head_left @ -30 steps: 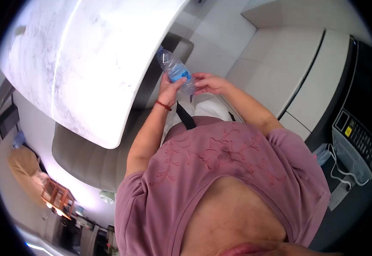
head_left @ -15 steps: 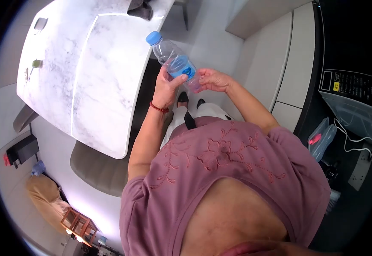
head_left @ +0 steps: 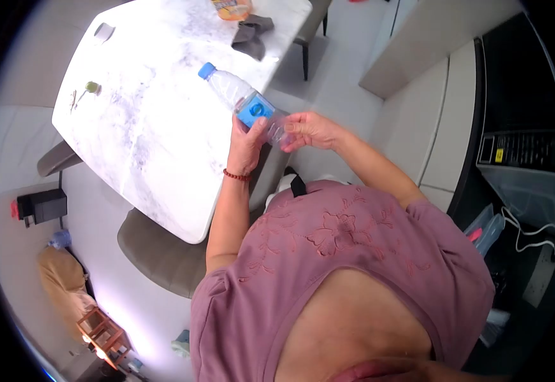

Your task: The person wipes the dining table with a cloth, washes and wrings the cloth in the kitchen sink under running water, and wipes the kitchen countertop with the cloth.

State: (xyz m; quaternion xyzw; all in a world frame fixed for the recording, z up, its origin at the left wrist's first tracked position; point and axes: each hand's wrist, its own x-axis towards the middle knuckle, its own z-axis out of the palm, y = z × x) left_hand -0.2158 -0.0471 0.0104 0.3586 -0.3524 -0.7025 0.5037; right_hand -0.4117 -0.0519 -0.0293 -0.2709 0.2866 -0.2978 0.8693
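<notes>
A clear plastic bottle (head_left: 230,88) with a blue cap and a blue label is tilted, its cap toward the upper left, over the edge of the white marbled table (head_left: 156,127). My left hand (head_left: 247,141), with a red bead bracelet at the wrist, is wrapped round the bottle beside the label. The fingers of my right hand (head_left: 309,130) are closed on the bottle's base end.
On the table lie a dark grey cloth (head_left: 252,37), an orange-labelled package (head_left: 231,9), a green-topped item (head_left: 91,87) and a small grey-white object (head_left: 104,32). A grey chair (head_left: 163,251) stands at the near edge. Cabinets and a black appliance (head_left: 523,149) are at the right.
The view has shifted, bringing more of the far tabletop into sight. Both hands have stayed on the bottle, which now lies over the table's edge with its label turned more toward me.
</notes>
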